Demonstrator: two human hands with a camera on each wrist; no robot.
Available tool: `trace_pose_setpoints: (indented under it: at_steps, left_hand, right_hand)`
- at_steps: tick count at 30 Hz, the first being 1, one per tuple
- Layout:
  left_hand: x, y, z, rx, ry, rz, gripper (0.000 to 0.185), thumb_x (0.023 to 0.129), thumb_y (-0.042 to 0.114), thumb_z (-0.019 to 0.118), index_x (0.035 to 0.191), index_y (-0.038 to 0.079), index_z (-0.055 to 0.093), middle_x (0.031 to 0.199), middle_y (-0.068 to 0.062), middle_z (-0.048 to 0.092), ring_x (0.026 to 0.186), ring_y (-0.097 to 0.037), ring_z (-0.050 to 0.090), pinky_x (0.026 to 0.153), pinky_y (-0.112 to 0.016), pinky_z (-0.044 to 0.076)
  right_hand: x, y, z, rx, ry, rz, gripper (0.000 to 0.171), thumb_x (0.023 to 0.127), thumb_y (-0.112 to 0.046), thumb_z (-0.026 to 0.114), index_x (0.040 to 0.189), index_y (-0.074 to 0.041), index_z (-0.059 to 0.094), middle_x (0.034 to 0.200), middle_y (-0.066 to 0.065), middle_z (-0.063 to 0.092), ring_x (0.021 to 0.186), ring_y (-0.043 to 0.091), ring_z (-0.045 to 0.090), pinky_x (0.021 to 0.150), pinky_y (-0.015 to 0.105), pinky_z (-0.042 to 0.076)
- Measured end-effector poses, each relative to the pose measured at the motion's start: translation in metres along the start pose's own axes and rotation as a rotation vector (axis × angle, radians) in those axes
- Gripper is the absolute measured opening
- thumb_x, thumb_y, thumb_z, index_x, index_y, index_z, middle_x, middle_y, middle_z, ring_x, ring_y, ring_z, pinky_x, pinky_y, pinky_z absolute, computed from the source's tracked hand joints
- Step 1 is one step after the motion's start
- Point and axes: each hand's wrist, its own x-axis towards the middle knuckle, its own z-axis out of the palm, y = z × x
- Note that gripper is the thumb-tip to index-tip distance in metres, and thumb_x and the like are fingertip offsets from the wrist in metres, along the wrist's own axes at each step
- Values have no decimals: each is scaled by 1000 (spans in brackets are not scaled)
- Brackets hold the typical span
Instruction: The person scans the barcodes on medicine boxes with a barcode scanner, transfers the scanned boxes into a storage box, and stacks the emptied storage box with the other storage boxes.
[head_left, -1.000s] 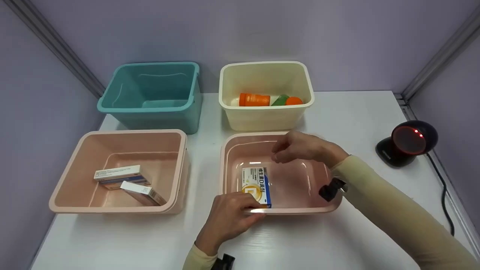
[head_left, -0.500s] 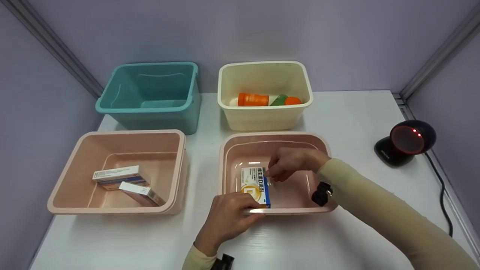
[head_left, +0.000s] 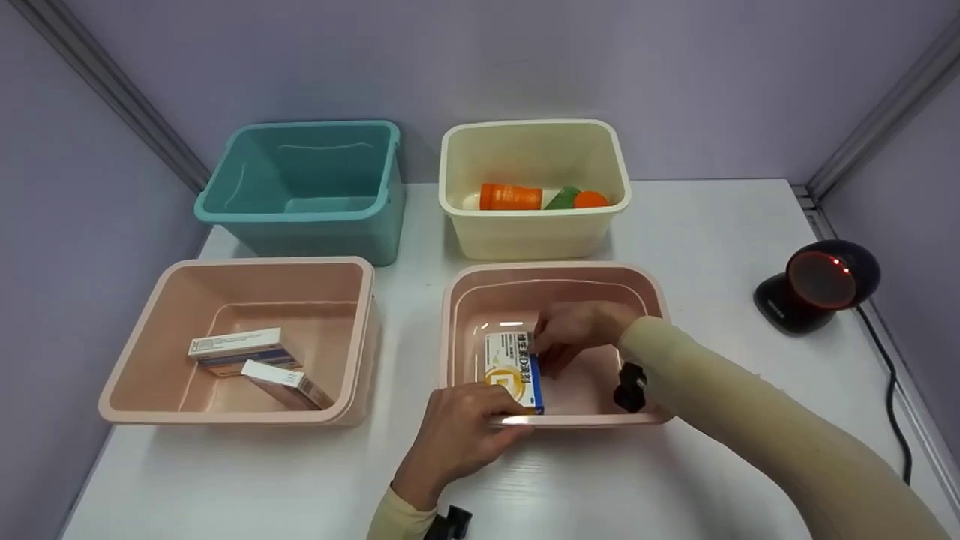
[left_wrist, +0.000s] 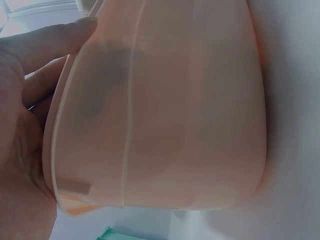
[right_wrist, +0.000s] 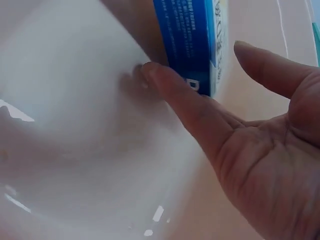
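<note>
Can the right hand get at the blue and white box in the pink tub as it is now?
Probably yes. The right hand is already inside the open pink tub, fingers at the blue and white box, nothing between them.

Readable text: only on the blue-and-white box (head_left: pixel 514 367) in the near-right pink tub (head_left: pixel 457 300).
Box face has a big yellow "D" emblem plus a column of Chinese print with a "D" in it, rest not legible. Side panel fine print too blurred. Two boxes (head_left: pixel 255 360) in the pink tub left of that one: print unreadable.

White table (head_left: pixel 705 225), four tubs, scanner (head_left: pixel 814 287)
</note>
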Motion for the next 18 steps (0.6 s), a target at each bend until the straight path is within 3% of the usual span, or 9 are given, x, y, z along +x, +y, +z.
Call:
trace_pose_setpoints:
  at_steps: [5, 9, 18]
  left_hand:
    - [-1, 0, -1, 9, -1, 17, 13, 82, 35, 80, 85, 23, 77, 81, 13, 70, 75, 1, 62, 62, -23, 48]
    - [-1, -1, -1, 24, 4, 33, 13, 82, 35, 79, 84, 21, 77, 80, 13, 69, 74, 1, 62, 62, -23, 48]
    - [-1, -1, -1, 15, 0, 29, 13, 83, 35, 79, 84, 22, 77, 79, 13, 69, 74, 1, 62, 63, -23, 48]
  right_hand:
    - [7, 6, 2, 98, -30, -5, 25, 95, -15, 65, 106, 6, 69, 100, 24, 70, 98, 39, 67, 85, 46, 52]
    - [10, 8, 4, 99, -17, -1, 25, 94, -16, 66, 104, 7, 69, 101, 28, 68, 95, 38, 68, 84, 45, 52]
    - [18, 1, 15, -48, 188, -64, 21, 90, -16, 71, 101, 1, 63, 92, 19, 69, 82, 35, 68, 72, 42, 56]
